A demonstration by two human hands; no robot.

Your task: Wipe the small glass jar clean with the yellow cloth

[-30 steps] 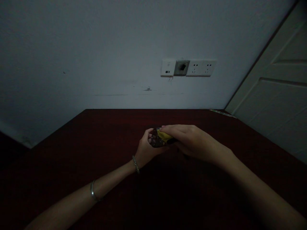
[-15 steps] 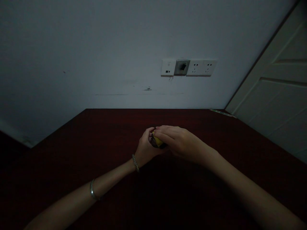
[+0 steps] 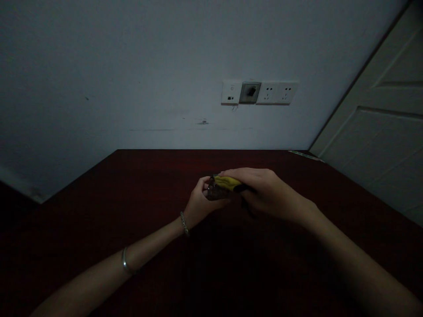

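Observation:
My left hand [image 3: 200,201], with a bracelet and a bangle on the arm, is wrapped round a small see-through glass-like container [image 3: 215,192]. Its exact kind is hard to make out in the dim light. A yellow and dark piece of cloth [image 3: 227,182] lies across the top of the container. From the right, my right hand [image 3: 269,189] grips this cloth, its fingertips at the far side of the container's rim. A dark end of the cloth hangs below the right palm.
Both hands are over a dark red wooden table [image 3: 158,176]. Behind it rises a pale wall [image 3: 148,66] with a row of sockets and switches [image 3: 261,92]. A white panelled door [image 3: 380,127] stands on the right. A thin strip [image 3: 306,156] lies at the table's back right corner.
My right hand has shifted right and slightly up, uncovering more of the yellow cloth and the container. The left hand stays nearly in place around the container.

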